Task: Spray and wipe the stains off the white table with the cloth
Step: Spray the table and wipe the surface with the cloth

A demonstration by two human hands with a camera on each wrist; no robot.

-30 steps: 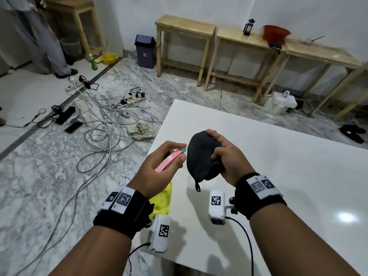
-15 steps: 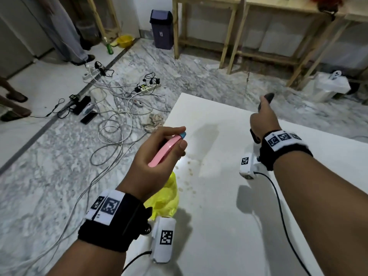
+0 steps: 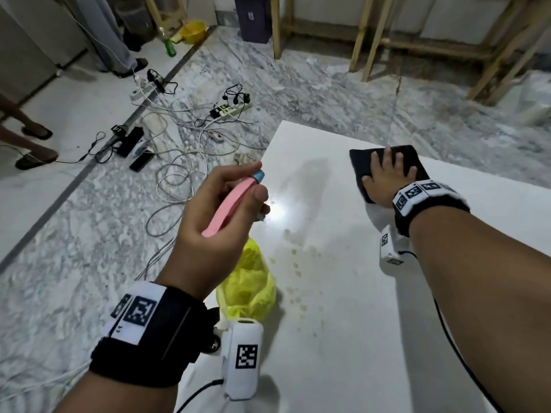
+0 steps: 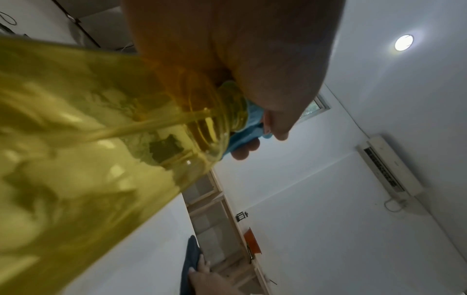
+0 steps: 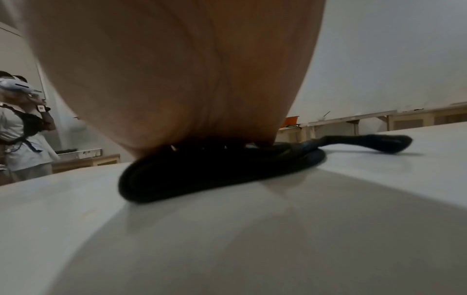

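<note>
My left hand point(image 3: 226, 210) grips a spray bottle by its pink and blue head point(image 3: 235, 198), above the white table's point(image 3: 343, 338) left edge; the yellow see-through body point(image 3: 247, 281) hangs below my wrist and fills the left wrist view point(image 4: 76, 159). Small yellowish stains point(image 3: 293, 263) dot the table just right of the bottle. Far across the table my right hand point(image 3: 387, 171) lies flat with spread fingers on a black cloth point(image 3: 362, 162), pressing it onto the surface. In the right wrist view the folded cloth point(image 5: 215, 171) sits squashed under my palm.
Left of the table, cables and power strips point(image 3: 229, 110) lie tangled on the marble floor. Wooden table legs point(image 3: 365, 37) and a dark bin point(image 3: 253, 17) stand at the back. A person's legs point(image 3: 110, 34) and another's feet point(image 3: 32, 144) are at the far left.
My right hand carried the cloth away from the bottle, reached far across the table and laid it flat there. The left hand kept hold of the spray bottle.
</note>
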